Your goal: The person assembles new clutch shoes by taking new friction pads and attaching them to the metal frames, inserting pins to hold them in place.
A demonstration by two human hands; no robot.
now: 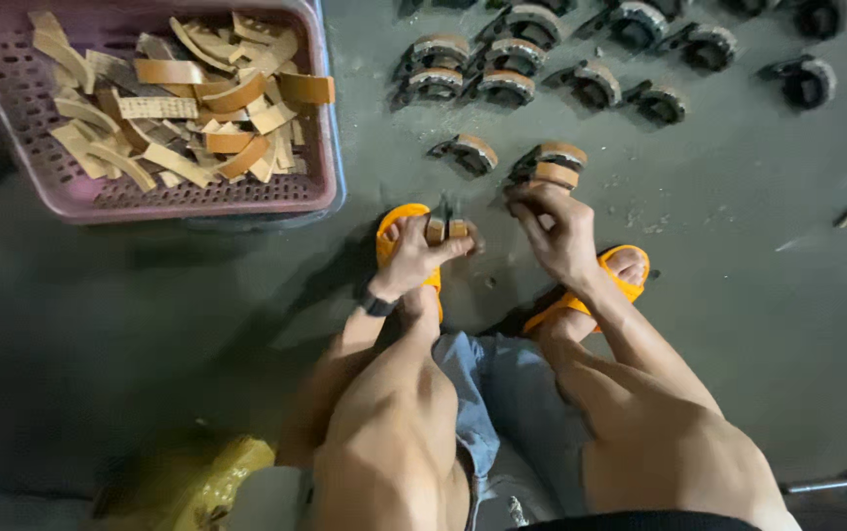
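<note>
My left hand (411, 258) grips a small dark clamp-like part with a brown leather strip (446, 229) folded in it, held above my left orange sandal (391, 231). My right hand (559, 231) reaches forward with fingers bent, touching a finished dark part wrapped in brown strip (553, 167) on the floor. Whether it grips that part I cannot tell. My knees and blue shorts fill the lower middle of the view.
A pink perforated basket (197, 197) of brown leather strips stands at the upper left. Several finished dark round parts (512, 59) lie in rows on the grey floor ahead. A yellow bag (222, 482) lies at bottom left, a metal rod (821, 485) at bottom right.
</note>
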